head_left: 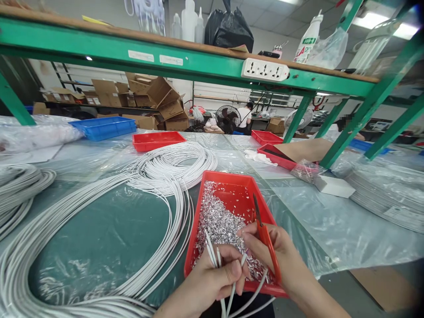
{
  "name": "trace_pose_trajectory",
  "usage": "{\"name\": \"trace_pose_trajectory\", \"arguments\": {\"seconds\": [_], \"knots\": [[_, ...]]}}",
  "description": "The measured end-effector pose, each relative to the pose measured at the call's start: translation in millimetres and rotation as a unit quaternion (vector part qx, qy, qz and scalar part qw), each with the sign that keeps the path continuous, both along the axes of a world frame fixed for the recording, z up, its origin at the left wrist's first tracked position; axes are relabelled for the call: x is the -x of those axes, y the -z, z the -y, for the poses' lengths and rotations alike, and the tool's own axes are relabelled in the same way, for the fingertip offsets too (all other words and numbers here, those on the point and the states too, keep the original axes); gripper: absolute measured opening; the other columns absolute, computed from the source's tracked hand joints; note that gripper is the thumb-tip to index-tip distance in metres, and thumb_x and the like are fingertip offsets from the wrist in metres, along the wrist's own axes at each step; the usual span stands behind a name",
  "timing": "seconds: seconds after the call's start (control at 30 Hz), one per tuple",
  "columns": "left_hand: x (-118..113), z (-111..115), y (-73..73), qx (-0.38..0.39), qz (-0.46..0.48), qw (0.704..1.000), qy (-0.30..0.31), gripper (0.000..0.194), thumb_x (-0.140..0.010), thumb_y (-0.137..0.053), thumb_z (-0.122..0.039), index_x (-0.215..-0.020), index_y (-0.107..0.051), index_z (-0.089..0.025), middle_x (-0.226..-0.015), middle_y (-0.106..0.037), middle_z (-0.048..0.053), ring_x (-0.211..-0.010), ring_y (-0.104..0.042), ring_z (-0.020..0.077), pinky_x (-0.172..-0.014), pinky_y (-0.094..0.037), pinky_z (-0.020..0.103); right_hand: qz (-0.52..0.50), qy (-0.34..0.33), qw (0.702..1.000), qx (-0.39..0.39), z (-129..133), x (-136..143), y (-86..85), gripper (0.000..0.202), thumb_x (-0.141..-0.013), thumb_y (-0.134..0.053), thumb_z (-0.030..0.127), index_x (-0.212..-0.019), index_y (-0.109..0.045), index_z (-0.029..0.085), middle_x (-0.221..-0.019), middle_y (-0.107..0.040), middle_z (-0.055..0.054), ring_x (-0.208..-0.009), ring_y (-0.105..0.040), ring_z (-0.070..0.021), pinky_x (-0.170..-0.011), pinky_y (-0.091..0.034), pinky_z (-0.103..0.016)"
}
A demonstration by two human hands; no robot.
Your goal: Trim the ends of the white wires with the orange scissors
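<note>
Several white cable ends [210,251] are pinched between the fingers of my left hand [220,274], low over the front of a red tray [256,181]. Orange-handled scissors [269,247] rest in my right hand [281,254], their dark blades pointing up and away. The thumb and forefinger of my right hand are close together beside one cable end; whether they touch it is unclear. Silvery scraps [218,216] cover much of the tray's floor. Lengths of cable hang below both hands.
Coils of white cable [179,165] spread left of the tray. Behind are a red tray [159,140] and a blue tray [106,127]. A green-framed shelf [198,62] with a power strip [265,70] crosses above. A small white box [334,186] lies right; people are in the background.
</note>
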State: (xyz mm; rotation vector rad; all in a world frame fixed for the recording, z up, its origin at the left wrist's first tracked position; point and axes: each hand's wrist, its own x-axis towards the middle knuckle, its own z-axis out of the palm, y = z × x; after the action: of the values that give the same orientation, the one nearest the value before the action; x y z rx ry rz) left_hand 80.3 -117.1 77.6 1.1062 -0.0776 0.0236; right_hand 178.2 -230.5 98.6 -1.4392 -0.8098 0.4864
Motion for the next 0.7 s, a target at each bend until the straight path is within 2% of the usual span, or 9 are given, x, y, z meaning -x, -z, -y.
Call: {"name": "trace_pose_trajectory", "arguments": {"seconds": [0.1,0.17,0.23,0.27,0.37,0.47,0.53,0.63,0.7], "knots": [[-0.8,1.2,3.9,-0.06,0.0,0.996,-0.066,0.04,-0.07,-0.065,-0.046,-0.077,-0.055,-0.008,-0.06,-0.053,0.002,-0.035,-0.029,-0.0015,-0.037,-0.015,0.016,0.041,0.044,0.998,0.014,-0.4,-8.7,-5.5,0.027,-0.07,-0.069,0.03,-0.062,-0.053,0.01,-0.051,-0.046,0.002,-0.047,-0.036,-0.0063,-0.045,-0.03,-0.017],[-0.8,2.3,7.1,-0.099,-0.01,0.988,-0.116,0.041,-0.072,-0.064,-0.045,-0.089,-0.055,-0.008,-0.057,-0.051,-0.001,-0.037,-0.035,0.0,-0.04,-0.021,0.016,0.053,0.062,0.996,0.02,1.2,-13.7,-8.2,0.024,-0.067,-0.07,0.027,-0.067,-0.052,0.011,-0.051,-0.047,0.003,-0.047,-0.034,-0.0065,-0.044,-0.027,-0.017],[-0.5,3.5,9.6,-0.102,-0.02,0.984,-0.142,0.045,-0.072,-0.063,-0.045,-0.094,-0.053,-0.007,-0.055,-0.049,-0.003,-0.036,-0.034,-0.0003,-0.04,-0.021,0.015,0.052,0.059,0.996,0.031,3.7,-16.0,-9.4,0.028,-0.068,-0.069,0.031,-0.078,-0.052,0.011,-0.051,-0.05,0.002,-0.045,-0.034,-0.0073,-0.042,-0.026,-0.018],[-0.4,4.2,10.3,-0.093,-0.023,0.985,-0.14,0.046,-0.072,-0.063,-0.047,-0.092,-0.053,-0.007,-0.057,-0.05,-0.002,-0.036,-0.032,-0.0011,-0.04,-0.019,0.016,0.05,0.049,0.997,0.039,4.8,-16.1,-9.5,0.031,-0.068,-0.068,0.034,-0.08,-0.052,0.01,-0.051,-0.051,0.001,-0.044,-0.034,-0.0077,-0.042,-0.026,-0.018],[-0.8,6.5,9.8,-0.045,-0.012,0.992,-0.117,0.048,-0.068,-0.065,-0.051,-0.081,-0.049,-0.008,-0.067,-0.053,0.001,-0.037,-0.028,-0.0036,-0.04,-0.014,0.017,0.054,0.028,0.997,0.054,5.9,-13.7,-8.4,0.03,-0.068,-0.067,0.036,-0.07,-0.05,0.011,-0.049,-0.05,0.0,-0.044,-0.036,-0.0087,-0.043,-0.029,-0.02],[-2.4,7.9,7.4,-0.016,-0.009,0.995,-0.103,0.045,-0.068,-0.066,-0.048,-0.078,-0.045,-0.009,-0.063,-0.05,-0.001,-0.038,-0.024,-0.0035,-0.041,-0.011,0.018,0.073,0.035,0.996,0.044,4.4,-11.5,-7.7,0.028,-0.07,-0.066,0.032,-0.064,-0.049,0.011,-0.052,-0.049,0.001,-0.048,-0.038,-0.008,-0.047,-0.03,-0.02],[-3.6,7.2,6.4,-0.013,-0.01,0.995,-0.1,0.044,-0.069,-0.065,-0.048,-0.077,-0.045,-0.009,-0.06,-0.049,-0.002,-0.038,-0.021,-0.0032,-0.042,-0.009,0.019,0.074,0.023,0.996,0.041,4.3,-10.3,-9.0,0.025,-0.074,-0.064,0.032,-0.069,-0.052,0.01,-0.053,-0.05,0.001,-0.048,-0.039,-0.0079,-0.048,-0.03,-0.02],[-4.3,4.6,6.3,-0.009,-0.005,0.996,-0.087,0.046,-0.069,-0.064,-0.051,-0.073,-0.047,-0.009,-0.057,-0.046,-0.002,-0.037,-0.02,-0.0021,-0.042,-0.008,0.02,0.047,-0.043,0.997,0.053,6.4,-6.9,-12.8,0.028,-0.078,-0.06,0.035,-0.087,-0.056,0.008,-0.045,-0.047,0.003,-0.043,-0.039,-0.0078,-0.046,-0.03,-0.019],[-4.1,3.5,6.8,-0.002,-0.008,0.997,-0.082,0.047,-0.067,-0.065,-0.053,-0.071,-0.047,-0.009,-0.055,-0.044,-0.003,-0.038,-0.02,-0.0012,-0.042,-0.008,0.02,0.02,-0.075,0.996,0.051,7.8,-4.0,-14.6,0.031,-0.074,-0.064,0.035,-0.089,-0.057,0.008,-0.044,-0.044,0.005,-0.039,-0.034,-0.0056,-0.041,-0.025,-0.017]]}}
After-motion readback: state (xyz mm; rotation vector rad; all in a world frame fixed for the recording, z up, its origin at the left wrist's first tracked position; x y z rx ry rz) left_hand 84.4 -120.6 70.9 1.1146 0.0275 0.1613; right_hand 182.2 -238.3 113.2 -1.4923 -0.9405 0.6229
